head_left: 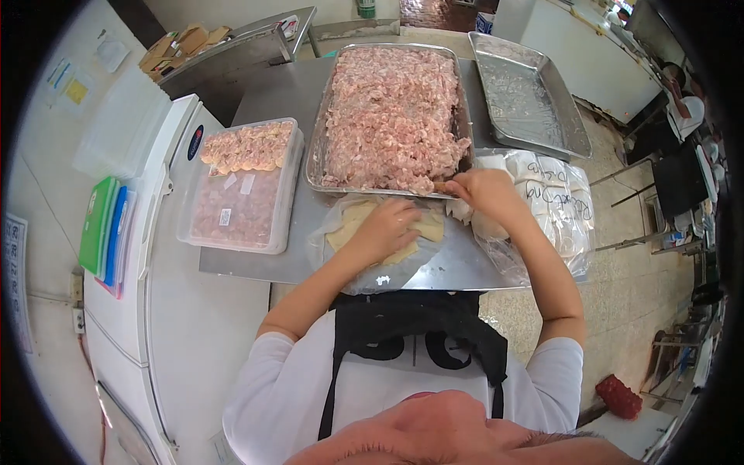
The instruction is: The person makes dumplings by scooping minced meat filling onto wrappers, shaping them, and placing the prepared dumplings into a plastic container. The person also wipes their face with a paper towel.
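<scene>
My right hand [487, 195] is closed around a short brown stick-like tool [442, 187], seemingly wooden. Its tip meets the ground meat [391, 116] at the near right corner of a deep metal tray [314, 174]. Just left of it, my left hand [391, 225] lies on pale yellow dough wrappers [353, 221] in an opened clear plastic bag [322, 248]. Its fingers are bent and together against a wrapper; the fingertips are partly hidden.
A clear plastic tub [267, 232] of shaped meat pieces stands at left. An emptied metal tray [535, 105] sits at back right, near a bag of white packs [558, 209] with handwriting. A white freezer [209, 325] adjoins the metal table [248, 263]. Another person [686, 112] is far right.
</scene>
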`<act>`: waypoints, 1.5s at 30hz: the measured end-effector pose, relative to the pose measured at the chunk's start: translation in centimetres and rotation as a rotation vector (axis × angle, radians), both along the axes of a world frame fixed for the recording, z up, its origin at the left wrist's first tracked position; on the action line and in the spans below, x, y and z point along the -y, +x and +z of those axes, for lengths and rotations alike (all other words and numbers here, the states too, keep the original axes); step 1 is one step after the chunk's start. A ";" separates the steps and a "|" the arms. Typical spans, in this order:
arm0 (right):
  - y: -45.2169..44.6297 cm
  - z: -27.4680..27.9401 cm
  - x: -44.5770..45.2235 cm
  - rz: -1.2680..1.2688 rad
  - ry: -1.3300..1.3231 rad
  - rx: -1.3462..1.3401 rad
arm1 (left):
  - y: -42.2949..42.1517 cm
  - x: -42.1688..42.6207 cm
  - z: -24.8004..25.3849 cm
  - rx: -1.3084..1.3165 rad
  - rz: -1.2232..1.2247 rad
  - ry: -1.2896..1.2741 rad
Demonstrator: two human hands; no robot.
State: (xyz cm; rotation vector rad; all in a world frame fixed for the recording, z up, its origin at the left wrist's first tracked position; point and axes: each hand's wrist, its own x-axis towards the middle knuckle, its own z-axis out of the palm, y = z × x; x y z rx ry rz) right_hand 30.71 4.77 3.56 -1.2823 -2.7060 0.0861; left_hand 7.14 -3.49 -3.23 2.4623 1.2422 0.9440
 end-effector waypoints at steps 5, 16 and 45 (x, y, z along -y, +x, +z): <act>-0.1 3.0 0.2 0.097 0.258 -0.011 | 1.1 -1.2 -1.0 -0.195 -0.092 -0.199; 1.1 2.0 0.4 -0.042 0.148 0.070 | -8.6 1.6 1.5 0.094 0.239 -0.315; -2.7 1.2 0.0 -0.018 -0.374 -0.395 | -7.8 -4.0 3.1 1.648 0.212 -0.572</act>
